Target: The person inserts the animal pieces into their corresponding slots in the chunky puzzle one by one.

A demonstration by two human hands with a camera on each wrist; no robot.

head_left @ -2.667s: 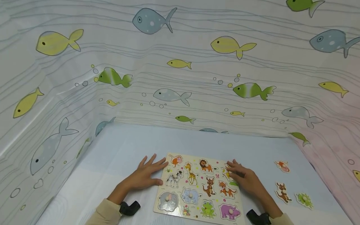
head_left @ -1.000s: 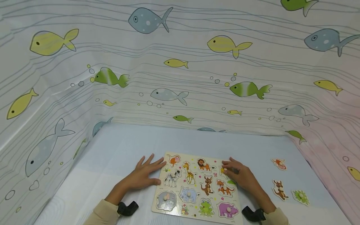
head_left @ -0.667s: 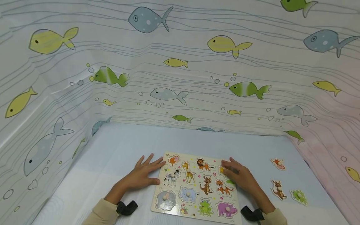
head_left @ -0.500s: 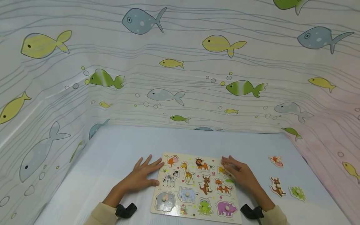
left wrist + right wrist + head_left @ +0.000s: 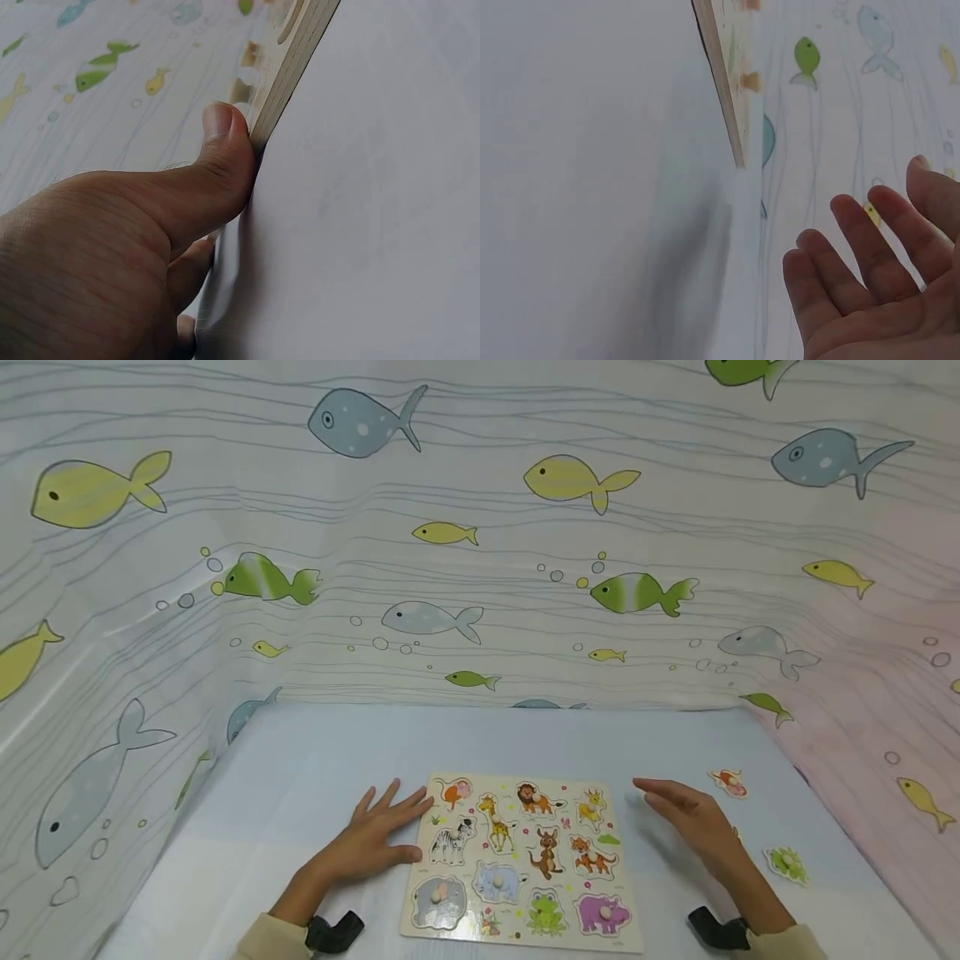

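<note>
A wooden animal puzzle board (image 5: 517,860) lies flat on the table. My left hand (image 5: 367,843) has its fingers spread, with thumb and fingertips against the board's left edge; the thumb (image 5: 225,142) touches that edge in the left wrist view. To the right of the board, my right hand (image 5: 697,827) hovers with its fingers extended and holds nothing. A yellow horned-animal piece (image 5: 591,810) sits in the board's upper right corner. Off to the right lie a loose monkey piece (image 5: 728,782) and a frog piece (image 5: 787,865). My right hand hides nearly all of the kangaroo piece.
The pale blue tabletop (image 5: 480,739) extends behind the board. A fish-patterned sheet (image 5: 480,568) rises at the back and both sides. Black devices are strapped at the left wrist (image 5: 335,932) and right wrist (image 5: 717,929).
My right hand has left the yellow horned-animal piece at the board's upper right and moved right, off the board, in front of the loose kangaroo piece. My left hand stays at the board's edge.
</note>
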